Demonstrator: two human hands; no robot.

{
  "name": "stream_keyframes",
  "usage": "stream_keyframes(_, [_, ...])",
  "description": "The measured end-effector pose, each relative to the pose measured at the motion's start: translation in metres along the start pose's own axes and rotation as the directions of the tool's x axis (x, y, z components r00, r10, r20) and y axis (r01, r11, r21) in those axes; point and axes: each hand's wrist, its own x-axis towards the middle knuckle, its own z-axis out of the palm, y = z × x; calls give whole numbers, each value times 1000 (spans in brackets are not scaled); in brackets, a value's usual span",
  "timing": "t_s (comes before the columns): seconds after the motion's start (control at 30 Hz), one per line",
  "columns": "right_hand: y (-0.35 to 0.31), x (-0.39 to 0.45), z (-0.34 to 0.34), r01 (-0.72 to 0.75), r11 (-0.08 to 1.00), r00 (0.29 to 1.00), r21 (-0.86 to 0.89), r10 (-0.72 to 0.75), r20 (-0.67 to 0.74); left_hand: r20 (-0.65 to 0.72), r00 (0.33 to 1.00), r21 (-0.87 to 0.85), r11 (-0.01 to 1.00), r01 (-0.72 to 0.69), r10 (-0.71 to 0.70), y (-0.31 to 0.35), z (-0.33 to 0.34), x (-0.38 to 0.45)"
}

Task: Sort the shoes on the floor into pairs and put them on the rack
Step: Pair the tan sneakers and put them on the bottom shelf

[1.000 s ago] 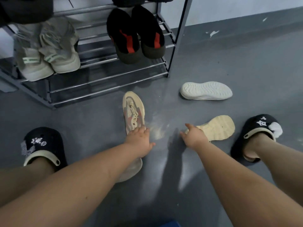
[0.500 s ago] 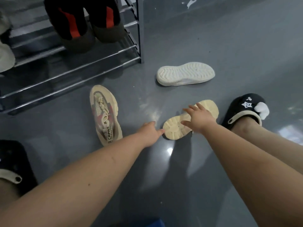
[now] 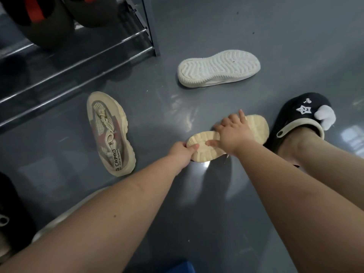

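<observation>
A beige sneaker lies sole-up on the grey floor at centre right. My left hand pinches its near end, and my right hand lies across its middle with the thumb under the edge. Its matching beige sneaker lies upright to the left, laces up. A white sneaker lies sole-up farther back. The metal shoe rack stands at the top left with a pair of dark shoes with red stripes on a shelf.
My feet wear black clogs: one at the right touching the held sneaker's far end, one at the left edge. Another pale shoe shows partly under my left forearm. A blue object sits at the bottom edge.
The view has swung right and down. My left hand left the upright beige sneaker and took the near end of the overturned one. My right hand closed over its middle.
</observation>
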Motion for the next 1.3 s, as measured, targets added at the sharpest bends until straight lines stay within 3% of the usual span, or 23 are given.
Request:
stream_keyframes(0.1, [-4,-6,2,-30,1000,998,-3,30,54,-27,1000,14,1000,-11,11,-5,-5,-2])
stream_keyframes(0.27, [-27,-11,-9,-13,991,995,136,-1,105,-101,991,-75,993,-91,83,-11,-34,-16])
stream_keyframes(0.4, [-63,-19,-25,37,931,999,363,-41,2,-132,976,-29,984,-178,173,-10,-84,-35])
stream_keyframes(0.53, [-108,-31,-52,137,934,990,331,-117,-80,-179,965,-16,981,-195,189,-29,-135,-67])
stream_keyframes(0.77, [-182,-53,-107,259,935,961,243,-226,-157,-190,971,-406,889,-211,143,-65,-204,-122])
stream_keyframes(0.9, [-215,-68,-132,285,928,952,238,-245,-185,-237,956,-508,817,-274,174,-69,-231,-152])
stream_keyframes(1.2, [-253,-103,-177,223,943,968,248,-185,-169,-384,877,-432,784,-446,287,-74,-273,-179])
stream_keyframes(1.3, [-261,-113,-196,118,910,991,397,-81,-111,-506,811,-365,779,-510,293,-72,-281,-180])
